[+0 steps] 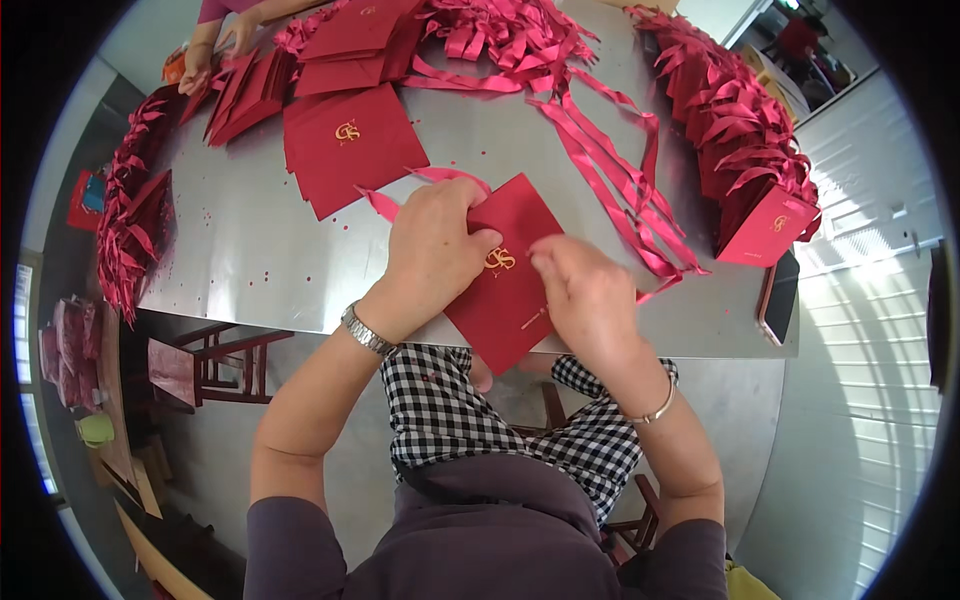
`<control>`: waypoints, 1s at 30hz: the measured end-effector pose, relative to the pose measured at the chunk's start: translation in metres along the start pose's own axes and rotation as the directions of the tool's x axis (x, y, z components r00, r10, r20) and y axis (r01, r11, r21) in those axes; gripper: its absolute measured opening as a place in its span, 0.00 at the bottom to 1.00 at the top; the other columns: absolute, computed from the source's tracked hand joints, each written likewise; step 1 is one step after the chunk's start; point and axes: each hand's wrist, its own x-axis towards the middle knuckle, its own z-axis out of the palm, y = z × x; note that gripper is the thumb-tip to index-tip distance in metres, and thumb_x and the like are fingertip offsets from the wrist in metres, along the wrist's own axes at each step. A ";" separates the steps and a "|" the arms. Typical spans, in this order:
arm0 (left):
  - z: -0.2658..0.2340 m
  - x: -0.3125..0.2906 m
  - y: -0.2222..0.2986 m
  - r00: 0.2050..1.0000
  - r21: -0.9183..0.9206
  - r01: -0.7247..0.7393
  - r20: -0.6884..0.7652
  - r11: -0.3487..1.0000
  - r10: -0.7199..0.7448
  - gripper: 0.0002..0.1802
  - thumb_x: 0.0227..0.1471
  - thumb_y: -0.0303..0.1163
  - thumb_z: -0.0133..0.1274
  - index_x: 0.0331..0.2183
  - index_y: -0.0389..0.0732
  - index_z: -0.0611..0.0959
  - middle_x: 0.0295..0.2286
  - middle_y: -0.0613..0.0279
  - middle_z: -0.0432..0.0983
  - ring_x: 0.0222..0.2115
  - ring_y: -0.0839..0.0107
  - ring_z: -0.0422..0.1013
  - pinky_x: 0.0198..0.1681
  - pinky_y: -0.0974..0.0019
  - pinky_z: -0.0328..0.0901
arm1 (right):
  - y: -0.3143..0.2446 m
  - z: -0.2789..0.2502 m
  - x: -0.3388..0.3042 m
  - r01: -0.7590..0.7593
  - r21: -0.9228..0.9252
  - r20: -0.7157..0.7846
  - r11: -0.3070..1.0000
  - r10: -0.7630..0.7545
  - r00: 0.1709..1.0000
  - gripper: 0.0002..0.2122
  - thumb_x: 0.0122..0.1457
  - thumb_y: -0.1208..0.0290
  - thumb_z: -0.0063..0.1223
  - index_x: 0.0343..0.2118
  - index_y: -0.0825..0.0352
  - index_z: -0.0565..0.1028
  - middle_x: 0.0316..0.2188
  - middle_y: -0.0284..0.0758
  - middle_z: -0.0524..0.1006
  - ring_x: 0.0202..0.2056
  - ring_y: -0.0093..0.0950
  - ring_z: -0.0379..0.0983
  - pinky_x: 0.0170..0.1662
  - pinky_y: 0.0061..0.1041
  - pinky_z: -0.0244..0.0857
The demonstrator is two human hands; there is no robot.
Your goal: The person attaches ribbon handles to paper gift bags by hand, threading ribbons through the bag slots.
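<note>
A flat red paper gift bag [515,310] with gold print lies tilted over the table's near edge. My left hand [435,245] is closed on its upper left side, the thumb pressed on the front. A pink ribbon [380,205] shows beside and above that hand, partly hidden by it. At the bag's right edge, my right hand [590,295] is curled with thumb and forefinger pinched together against the front. Whatever lies between those fingertips is hidden. Loose pink ribbons [625,195] stretch over the table, one end passing near my right hand.
Flat red bags [355,150] are stacked ahead on the metal table [240,290]. Ribbon-tied bags [740,150] line the right edge; more [125,225] stand far left. A phone [778,300] lies at the right corner. Another person's hands [215,55] work at the far left.
</note>
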 end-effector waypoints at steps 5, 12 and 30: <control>0.004 0.011 -0.001 0.965 -0.383 0.164 0.251 0.909 -0.068 0.13 0.47 0.23 0.58 0.38 0.33 0.79 0.33 0.58 0.80 0.33 0.70 0.75 0.39 0.68 0.68 | 0.016 0.018 0.013 -0.144 0.093 -0.028 0.985 0.147 0.989 0.03 0.56 0.72 0.56 0.31 0.65 0.76 0.25 0.39 0.78 0.27 0.40 0.76 0.30 0.36 0.70; 0.005 0.006 -0.008 0.945 -0.498 0.257 0.310 0.828 -0.106 0.12 0.49 0.21 0.54 0.39 0.31 0.81 0.32 0.56 0.80 0.33 0.69 0.76 0.39 0.68 0.69 | 0.019 0.024 0.015 -0.200 0.112 0.044 0.973 0.196 0.980 0.05 0.57 0.69 0.56 0.31 0.64 0.77 0.25 0.38 0.78 0.26 0.39 0.76 0.30 0.36 0.70; 0.015 0.001 -0.011 0.974 -0.319 0.110 0.221 0.941 -0.039 0.14 0.49 0.22 0.54 0.41 0.33 0.80 0.33 0.53 0.81 0.33 0.63 0.77 0.39 0.65 0.69 | 0.001 0.018 0.036 0.113 -0.373 0.249 0.921 -0.018 0.968 0.07 0.56 0.71 0.52 0.24 0.68 0.73 0.20 0.42 0.76 0.24 0.40 0.76 0.26 0.37 0.70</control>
